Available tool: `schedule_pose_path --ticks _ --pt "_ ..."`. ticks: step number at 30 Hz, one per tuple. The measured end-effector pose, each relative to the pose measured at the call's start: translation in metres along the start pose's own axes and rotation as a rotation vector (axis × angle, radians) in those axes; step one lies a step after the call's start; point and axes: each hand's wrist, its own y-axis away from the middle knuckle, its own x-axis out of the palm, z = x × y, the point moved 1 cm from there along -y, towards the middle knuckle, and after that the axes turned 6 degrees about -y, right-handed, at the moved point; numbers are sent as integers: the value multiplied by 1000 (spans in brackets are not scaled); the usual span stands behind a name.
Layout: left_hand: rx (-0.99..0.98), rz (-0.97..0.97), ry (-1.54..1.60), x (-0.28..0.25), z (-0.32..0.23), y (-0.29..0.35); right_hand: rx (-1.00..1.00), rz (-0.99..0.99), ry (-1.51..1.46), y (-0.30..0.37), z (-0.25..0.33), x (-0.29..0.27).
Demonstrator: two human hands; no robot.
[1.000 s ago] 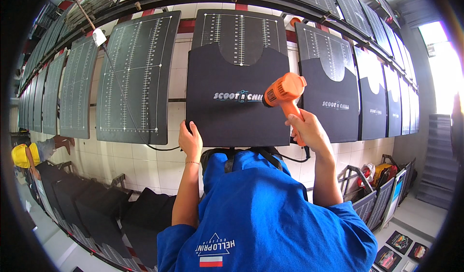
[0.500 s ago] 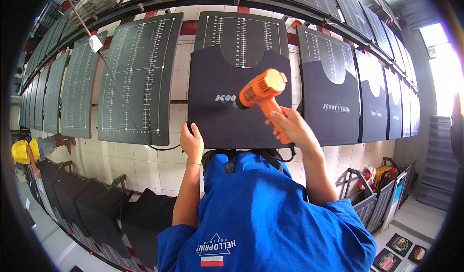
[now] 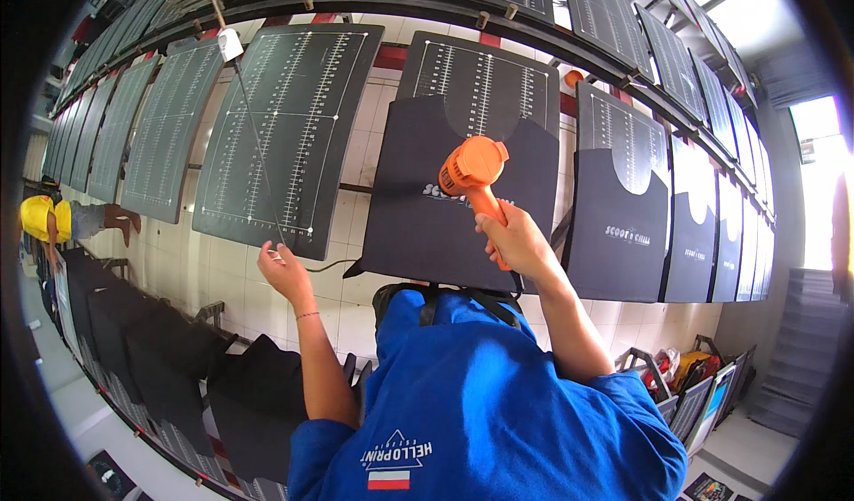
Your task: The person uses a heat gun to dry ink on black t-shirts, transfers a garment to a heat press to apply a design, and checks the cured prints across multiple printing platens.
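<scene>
My right hand (image 3: 516,241) is closed around the handle of an orange heat gun (image 3: 480,165). The gun's dark nozzle points left, over the pale print on a black shirt (image 3: 445,234). That shirt is pulled over a dark, ruled board (image 3: 485,78), whose far end stays uncovered. To the left, my left hand (image 3: 286,274) is raised with its thumb and fingers apart, beside the near edge of a bare ruled board (image 3: 285,127). A thin black cord (image 3: 258,141) runs down across that board to my fingers; whether they touch it is unclear.
More ruled boards (image 3: 169,127) line the left, and shirt-covered boards (image 3: 618,243) the right. A dark rail (image 3: 409,3) crosses behind them. Black cloths (image 3: 258,399) hang on the row behind me. At the far left stands a person in a yellow top (image 3: 40,218).
My left hand has left the shirt's edge and moved left to the cord. The heat gun has turned slightly, its nozzle still over the print. The whole view has shifted and tilted.
</scene>
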Motion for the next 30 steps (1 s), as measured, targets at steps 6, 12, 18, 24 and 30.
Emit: schedule_pose_path --ticks 6,12,18,24,30 --pt "-84 82 -24 -2 25 -15 -35 4 -46 1 0 -3" --pt "-78 170 6 6 20 -9 -11 -22 -25 6 0 -11" --pt "84 173 -106 3 37 -15 -29 -29 -48 5 -5 -12" --pt "-23 -48 -171 -5 59 -37 -51 -15 -78 -2 -5 -4" --pt "-140 -8 74 -6 51 -32 29 99 -26 -9 12 9"
